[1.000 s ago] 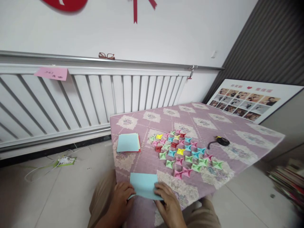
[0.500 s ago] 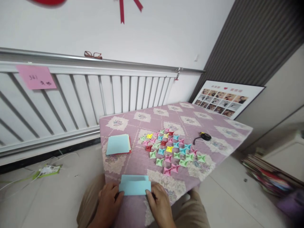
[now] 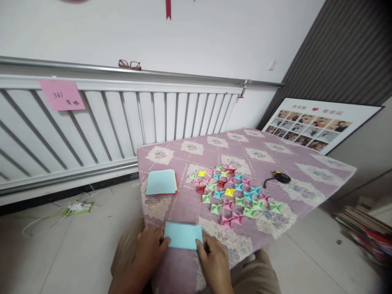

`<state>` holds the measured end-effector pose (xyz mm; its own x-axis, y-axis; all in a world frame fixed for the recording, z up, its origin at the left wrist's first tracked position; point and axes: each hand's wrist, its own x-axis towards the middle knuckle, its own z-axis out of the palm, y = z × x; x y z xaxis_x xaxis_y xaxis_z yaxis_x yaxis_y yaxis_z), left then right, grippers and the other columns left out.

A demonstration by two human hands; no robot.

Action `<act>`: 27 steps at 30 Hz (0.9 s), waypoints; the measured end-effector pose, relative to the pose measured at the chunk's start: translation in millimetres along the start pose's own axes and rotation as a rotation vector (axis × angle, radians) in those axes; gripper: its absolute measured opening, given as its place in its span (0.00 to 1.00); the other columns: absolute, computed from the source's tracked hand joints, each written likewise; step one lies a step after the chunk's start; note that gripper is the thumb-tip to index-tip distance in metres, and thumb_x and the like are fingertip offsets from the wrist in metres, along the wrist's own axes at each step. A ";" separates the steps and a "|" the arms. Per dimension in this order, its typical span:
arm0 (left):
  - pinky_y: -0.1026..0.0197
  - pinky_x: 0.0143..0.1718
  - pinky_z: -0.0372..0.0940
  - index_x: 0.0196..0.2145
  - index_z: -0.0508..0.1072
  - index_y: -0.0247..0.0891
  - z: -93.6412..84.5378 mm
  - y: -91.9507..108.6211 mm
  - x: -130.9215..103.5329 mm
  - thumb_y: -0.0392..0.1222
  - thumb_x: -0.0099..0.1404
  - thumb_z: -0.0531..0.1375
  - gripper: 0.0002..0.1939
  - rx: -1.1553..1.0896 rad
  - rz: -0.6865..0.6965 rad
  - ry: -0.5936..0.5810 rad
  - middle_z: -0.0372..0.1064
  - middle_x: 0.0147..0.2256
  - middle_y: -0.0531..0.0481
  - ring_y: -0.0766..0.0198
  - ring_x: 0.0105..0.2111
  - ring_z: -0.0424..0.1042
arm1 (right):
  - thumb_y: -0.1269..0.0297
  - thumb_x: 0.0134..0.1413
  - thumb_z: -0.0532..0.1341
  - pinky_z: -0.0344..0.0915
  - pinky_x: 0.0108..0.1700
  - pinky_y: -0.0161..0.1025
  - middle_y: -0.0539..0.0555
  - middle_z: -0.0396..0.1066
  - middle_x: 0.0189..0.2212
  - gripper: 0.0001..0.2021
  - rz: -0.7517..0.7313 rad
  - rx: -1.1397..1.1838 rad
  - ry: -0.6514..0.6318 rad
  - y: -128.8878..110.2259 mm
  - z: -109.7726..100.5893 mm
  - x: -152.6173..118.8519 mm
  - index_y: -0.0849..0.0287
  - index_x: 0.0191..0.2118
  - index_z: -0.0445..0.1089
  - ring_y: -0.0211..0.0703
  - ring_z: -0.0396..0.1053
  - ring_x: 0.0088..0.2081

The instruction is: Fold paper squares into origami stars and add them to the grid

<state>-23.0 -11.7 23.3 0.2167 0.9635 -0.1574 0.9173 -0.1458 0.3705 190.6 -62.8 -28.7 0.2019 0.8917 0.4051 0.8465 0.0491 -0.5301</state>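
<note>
Paper shapes [image 3: 229, 192] lie between the blue sheet [image 3: 183, 235] and a black object [image 3: 281, 177].

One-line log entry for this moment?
left hand: touching blue paper, left edge | right hand: touching right edge | paper stack, folded pieces: on table

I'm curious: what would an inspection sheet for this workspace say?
Surface: patterned tablecloth, lilac and cream.
Job's things: blue paper near the front; paper stack; small folded papers in several colours.
Clutter: black object on the right; identity unclear.
Hands: left hand and right hand touch the blue paper's opposite ends; grip unclear.
Cables: white cables on the floor, left.
Surroundings: radiator, eyeglasses on a pipe above it, pink note, photo board.
</note>
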 end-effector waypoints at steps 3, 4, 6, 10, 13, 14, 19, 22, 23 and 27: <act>0.55 0.40 0.54 0.25 0.71 0.41 1.5 -2.6 4.2 0.47 0.63 0.55 0.13 0.004 -0.002 -0.008 0.72 0.34 0.49 0.54 0.39 0.68 | 0.55 0.57 0.56 0.55 0.31 0.39 0.50 0.65 0.20 0.14 0.020 -0.023 -0.018 2.6 3.3 1.0 0.55 0.23 0.64 0.44 0.64 0.25; 0.55 0.39 0.54 0.24 0.71 0.41 3.9 -4.4 5.9 0.47 0.62 0.55 0.12 0.004 0.001 -0.012 0.72 0.34 0.49 0.54 0.39 0.68 | 0.55 0.57 0.56 0.56 0.31 0.39 0.50 0.66 0.20 0.14 0.024 -0.029 -0.026 3.3 4.0 1.3 0.55 0.24 0.64 0.44 0.65 0.25; 0.55 0.39 0.54 0.25 0.71 0.41 8.9 -8.3 8.9 0.47 0.62 0.55 0.12 0.001 0.018 -0.027 0.72 0.34 0.48 0.54 0.39 0.68 | 0.56 0.56 0.56 0.56 0.31 0.39 0.51 0.67 0.21 0.12 0.030 -0.035 -0.044 4.5 4.8 2.0 0.55 0.27 0.66 0.45 0.66 0.26; 0.54 0.40 0.55 0.28 0.72 0.41 12.5 -11.2 12.3 0.48 0.63 0.54 0.12 0.012 0.034 -0.043 0.73 0.36 0.47 0.52 0.41 0.68 | 0.56 0.57 0.56 0.58 0.33 0.40 0.52 0.69 0.23 0.10 0.037 -0.045 -0.066 5.8 5.6 3.3 0.55 0.31 0.68 0.46 0.67 0.28; 0.52 0.42 0.55 0.31 0.74 0.41 9.0 -8.1 13.4 0.47 0.64 0.53 0.12 0.043 0.025 -0.062 0.73 0.39 0.46 0.50 0.43 0.68 | 0.56 0.57 0.56 0.59 0.33 0.40 0.53 0.70 0.24 0.10 0.042 -0.063 -0.074 6.8 6.8 3.9 0.55 0.32 0.69 0.47 0.68 0.29; 0.51 0.42 0.56 0.32 0.74 0.41 7.2 -6.4 13.7 0.47 0.65 0.53 0.13 0.055 0.020 -0.075 0.73 0.39 0.46 0.50 0.43 0.68 | 0.55 0.57 0.55 0.59 0.33 0.40 0.53 0.71 0.25 0.11 0.042 -0.072 -0.076 7.1 7.1 4.1 0.56 0.33 0.69 0.47 0.69 0.29; 0.49 0.44 0.57 0.36 0.75 0.39 -0.5 0.6 15.7 0.46 0.66 0.50 0.15 0.119 -0.001 -0.138 0.72 0.42 0.45 0.49 0.45 0.67 | 0.55 0.58 0.55 0.60 0.34 0.40 0.55 0.73 0.28 0.12 0.062 -0.116 -0.106 5.4 5.6 7.3 0.57 0.37 0.70 0.47 0.70 0.31; 0.48 0.44 0.58 0.37 0.75 0.38 -3.0 2.4 17.2 0.46 0.66 0.49 0.16 0.146 0.011 -0.147 0.72 0.42 0.44 0.49 0.45 0.67 | 0.56 0.58 0.55 0.60 0.35 0.39 0.54 0.74 0.28 0.12 0.102 -0.145 -0.157 1.6 2.8 10.3 0.57 0.37 0.71 0.47 0.71 0.32; 0.48 0.44 0.58 0.37 0.75 0.38 -3.7 2.8 17.7 0.46 0.66 0.49 0.16 0.152 0.012 -0.151 0.73 0.42 0.44 0.48 0.45 0.67 | 0.56 0.58 0.55 0.60 0.35 0.39 0.54 0.74 0.29 0.12 0.113 -0.155 -0.173 0.3 1.9 11.3 0.57 0.37 0.71 0.47 0.71 0.32; 0.47 0.44 0.59 0.37 0.75 0.37 -5.8 4.3 18.6 0.45 0.66 0.49 0.16 0.163 0.012 -0.167 0.73 0.41 0.43 0.48 0.45 0.68 | 0.56 0.58 0.55 0.60 0.35 0.39 0.53 0.74 0.28 0.12 0.143 -0.173 -0.209 -3.4 -0.4 14.8 0.56 0.37 0.71 0.47 0.71 0.32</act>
<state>-16.9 6.9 27.3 0.2675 0.9128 -0.3085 0.9534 -0.2042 0.2222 190.9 -50.0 -20.7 0.2345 0.9581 0.1642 0.8919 -0.1449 -0.4283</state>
